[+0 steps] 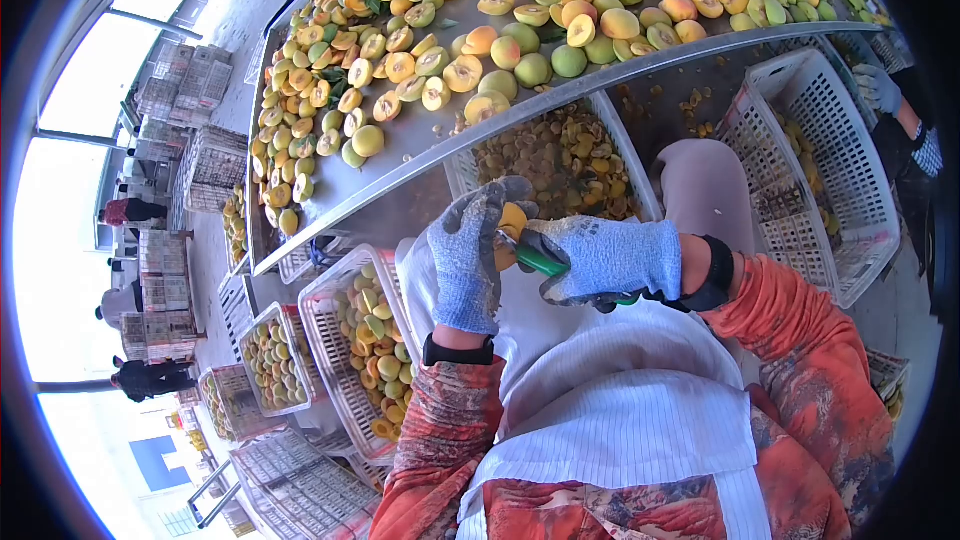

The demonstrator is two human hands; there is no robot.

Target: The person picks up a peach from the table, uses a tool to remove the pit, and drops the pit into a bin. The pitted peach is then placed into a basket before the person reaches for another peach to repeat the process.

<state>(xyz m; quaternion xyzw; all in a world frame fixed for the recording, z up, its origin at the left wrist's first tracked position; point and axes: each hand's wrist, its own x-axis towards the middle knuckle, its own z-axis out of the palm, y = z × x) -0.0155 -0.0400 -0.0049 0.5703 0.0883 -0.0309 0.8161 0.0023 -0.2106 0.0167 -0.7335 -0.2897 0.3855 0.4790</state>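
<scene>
My left hand [468, 258], in a blue glove with a dirty grey fingertip area, holds a yellow-orange fruit [512, 222] between thumb and fingers. Close beside it, my right hand [615, 258], gloved in the same way, is wrapped round a tool with a green handle [542, 258]. The tool's front end meets the fruit; its tip is hidden by the fruit and fingers. Both hands are above my lap, just below the metal table's edge [430, 162]. Halved and whole fruits [465, 73] lie across the tabletop.
Under the table stands a crate of fruit pieces [555, 155]. A white crate [850, 175] is at the right, near another person's gloved hand [878, 90]. Crates of fruit [375, 340] stand at the left. Stacked crates [215, 168] and several people are farther back.
</scene>
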